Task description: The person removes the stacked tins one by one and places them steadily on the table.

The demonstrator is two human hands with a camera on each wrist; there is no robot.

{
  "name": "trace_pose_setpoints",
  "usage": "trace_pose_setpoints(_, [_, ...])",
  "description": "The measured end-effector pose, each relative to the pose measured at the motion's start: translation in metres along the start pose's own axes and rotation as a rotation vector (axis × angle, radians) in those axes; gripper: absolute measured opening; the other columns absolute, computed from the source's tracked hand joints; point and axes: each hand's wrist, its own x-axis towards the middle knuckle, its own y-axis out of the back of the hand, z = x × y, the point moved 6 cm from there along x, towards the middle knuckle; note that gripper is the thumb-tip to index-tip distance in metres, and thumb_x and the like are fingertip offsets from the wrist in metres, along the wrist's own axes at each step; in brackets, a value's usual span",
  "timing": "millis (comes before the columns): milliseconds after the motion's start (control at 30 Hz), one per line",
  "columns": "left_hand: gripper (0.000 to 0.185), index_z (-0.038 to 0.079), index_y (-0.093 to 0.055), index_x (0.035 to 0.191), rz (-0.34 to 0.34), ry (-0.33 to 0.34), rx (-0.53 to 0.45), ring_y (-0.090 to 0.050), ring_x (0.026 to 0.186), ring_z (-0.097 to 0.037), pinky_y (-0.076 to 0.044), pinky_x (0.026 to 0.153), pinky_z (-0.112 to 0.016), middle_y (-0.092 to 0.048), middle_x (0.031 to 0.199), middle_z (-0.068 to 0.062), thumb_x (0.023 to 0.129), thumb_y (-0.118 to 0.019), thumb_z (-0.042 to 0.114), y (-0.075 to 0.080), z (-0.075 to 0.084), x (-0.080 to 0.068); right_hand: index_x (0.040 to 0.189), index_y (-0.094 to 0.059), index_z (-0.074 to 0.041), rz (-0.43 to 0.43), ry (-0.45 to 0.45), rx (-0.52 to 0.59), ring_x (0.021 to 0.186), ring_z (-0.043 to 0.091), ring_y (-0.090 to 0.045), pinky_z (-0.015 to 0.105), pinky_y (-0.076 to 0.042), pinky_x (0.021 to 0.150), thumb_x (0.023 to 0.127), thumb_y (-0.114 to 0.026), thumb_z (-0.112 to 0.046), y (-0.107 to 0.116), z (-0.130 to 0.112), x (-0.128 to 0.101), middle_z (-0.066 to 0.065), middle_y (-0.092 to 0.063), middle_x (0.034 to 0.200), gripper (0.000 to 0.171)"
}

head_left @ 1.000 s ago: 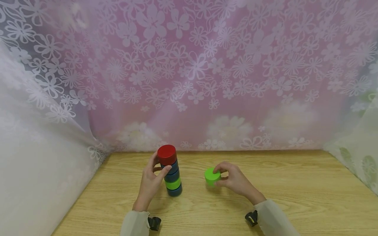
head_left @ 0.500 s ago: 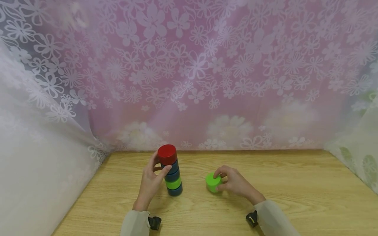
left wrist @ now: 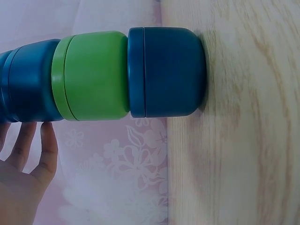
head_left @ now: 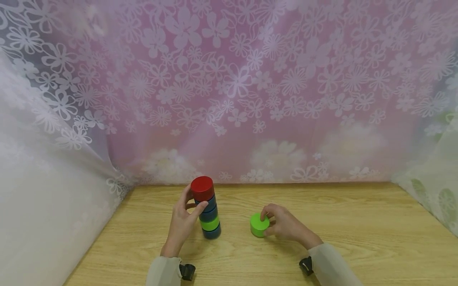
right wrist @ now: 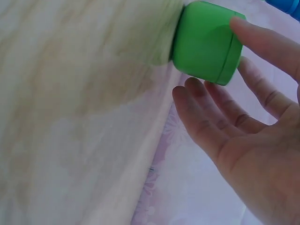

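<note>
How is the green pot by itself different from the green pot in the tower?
The loose green pot stands alone on the table; the stacked green pot is squeezed between blue pots. The right hand touches the loose pot, while the left hand holds the tower higher up, not the stacked green pot. Both are round, bright green and upright.

Table (head_left: 358, 238): light wood grain, backed by a floral curtain (head_left: 250, 99). On it: stack (head_left: 207, 210) of round tubs, dark blue at the base; single green tub (head_left: 259, 225) right of the stack, apart.
</note>
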Motion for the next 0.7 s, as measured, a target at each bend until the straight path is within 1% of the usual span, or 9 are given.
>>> trace_pose_setpoints(100, [0.060,0.001,-0.048,0.145,0.002,-0.009,-0.002,-0.062,0.113,-0.030,-0.055,0.086,-0.035,-0.066,0.127,-0.015,0.092,-0.074,0.001,0.000,0.000,0.000,0.100,-0.063,-0.002,0.010,-0.008,-0.016,0.106,0.039,-0.061,0.047,-0.057,0.087,0.078,-0.084,0.005,0.004,-0.002,0.001,0.012,-0.061,0.113,0.031])
trace_pose_setpoints(167, [0.060,0.001,-0.048,0.145,0.001,-0.014,-0.007,-0.062,0.113,-0.029,-0.055,0.086,-0.035,-0.066,0.127,-0.014,0.092,-0.074,0.001,0.000,0.001,0.000,0.107,-0.063,0.000,0.033,-0.001,-0.031,0.109,0.041,-0.060,0.054,-0.054,0.090,0.081,-0.083,-0.001,0.009,-0.005,0.002,0.013,-0.062,0.116,0.033])
trace_pose_setpoints(233, [0.059,0.001,-0.048,0.146,0.001,-0.017,-0.012,-0.062,0.113,-0.029,-0.055,0.085,-0.035,-0.065,0.127,-0.014,0.092,-0.074,0.001,0.000,0.001,0.000,0.113,-0.062,0.001,0.063,0.012,-0.037,0.112,0.043,-0.059,0.058,-0.052,0.092,0.085,-0.081,-0.006,0.014,-0.009,0.003,0.016,-0.062,0.119,0.035])
trace_pose_setpoints(367, [0.059,0.002,-0.047,0.147,-0.007,0.001,-0.021,-0.060,0.114,-0.028,-0.054,0.087,-0.034,-0.064,0.129,-0.014,0.093,-0.073,0.002,-0.001,0.000,0.000,0.120,-0.061,0.002,0.135,0.050,-0.020,0.115,0.044,-0.057,0.058,-0.050,0.095,0.091,-0.076,-0.009,0.022,-0.020,0.006,0.019,-0.061,0.122,0.035])
trace_pose_setpoints(533, [0.065,0.004,-0.046,0.148,-0.029,0.045,-0.026,-0.059,0.116,-0.028,-0.053,0.090,-0.038,-0.063,0.130,-0.014,0.091,-0.076,0.004,-0.001,-0.003,0.000,0.122,-0.061,0.002,0.206,0.088,0.013,0.115,0.042,-0.058,0.056,-0.052,0.094,0.091,-0.076,-0.006,0.027,-0.036,0.012,0.020,-0.061,0.124,0.035])
trace_pose_setpoints(700, [0.071,0.008,-0.047,0.148,-0.052,0.036,-0.020,-0.060,0.112,-0.026,-0.053,0.089,-0.043,-0.065,0.125,-0.009,0.087,-0.082,0.006,-0.003,-0.003,-0.002,0.124,-0.061,0.000,0.260,0.110,0.047,0.116,0.040,-0.059,0.054,-0.052,0.094,0.091,-0.076,-0.006,0.030,-0.049,0.016,0.018,-0.062,0.125,0.036])
